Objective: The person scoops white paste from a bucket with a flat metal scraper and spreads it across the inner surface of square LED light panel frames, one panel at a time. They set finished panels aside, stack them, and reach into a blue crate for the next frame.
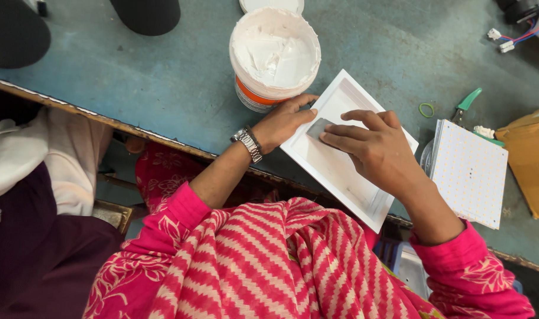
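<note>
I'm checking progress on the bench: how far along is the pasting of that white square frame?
Done: the white plastic tub of white paste stands open. In hand: the left hand steadies the white square tray-like frame while the right hand presses a small grey flat scraper into its recess. Left: little paste shows in the recess; the white dotted boards lie stacked alongside.

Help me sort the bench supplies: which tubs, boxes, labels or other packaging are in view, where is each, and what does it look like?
Tub: round white plastic pail of white paste, open, with an orange band on its label, beside the left hand.
Lid: white disc at the top edge, behind the tub.
Cardboard box: brown, at the right edge, beside the stack of white dotted boards.
No screens or signs.
</note>
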Demonstrator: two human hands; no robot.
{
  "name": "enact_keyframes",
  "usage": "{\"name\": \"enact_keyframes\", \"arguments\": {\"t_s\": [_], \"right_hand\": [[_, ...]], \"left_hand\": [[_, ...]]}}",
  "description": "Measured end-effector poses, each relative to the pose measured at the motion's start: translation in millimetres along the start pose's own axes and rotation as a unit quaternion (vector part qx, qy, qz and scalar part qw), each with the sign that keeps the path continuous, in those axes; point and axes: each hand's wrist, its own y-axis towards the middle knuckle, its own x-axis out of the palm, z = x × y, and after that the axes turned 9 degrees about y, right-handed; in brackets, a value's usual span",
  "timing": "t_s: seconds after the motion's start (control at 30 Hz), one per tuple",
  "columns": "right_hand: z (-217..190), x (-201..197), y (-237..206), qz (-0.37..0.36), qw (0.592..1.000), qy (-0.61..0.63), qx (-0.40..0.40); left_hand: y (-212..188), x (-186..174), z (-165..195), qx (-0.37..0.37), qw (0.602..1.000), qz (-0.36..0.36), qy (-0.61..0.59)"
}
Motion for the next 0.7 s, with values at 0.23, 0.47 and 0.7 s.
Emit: {"name": "enact_keyframes", "arguments": {"t_s": [0.23, 0.47, 0.7], "right_hand": [[-7.5, -13.8, -27.6, -0.053, 0.997, 0.022, 0.045], [-25.8, -33.2, -65.4, -0.094, 0.992, 0.010, 0.080], [-8.6, -30.3, -47.6, -0.011, 0.993, 0.014, 0.120]], "left_hand": [[-1.0, -1.2, -0.7, -0.033, 0.999, -0.002, -0.011], [-2.9, -1.6, 2.1, -0.048, 0.998, -0.013, -0.030], [-2.7, -2.9, 0.9, -0.047, 0.999, -0.009, -0.015]]}}
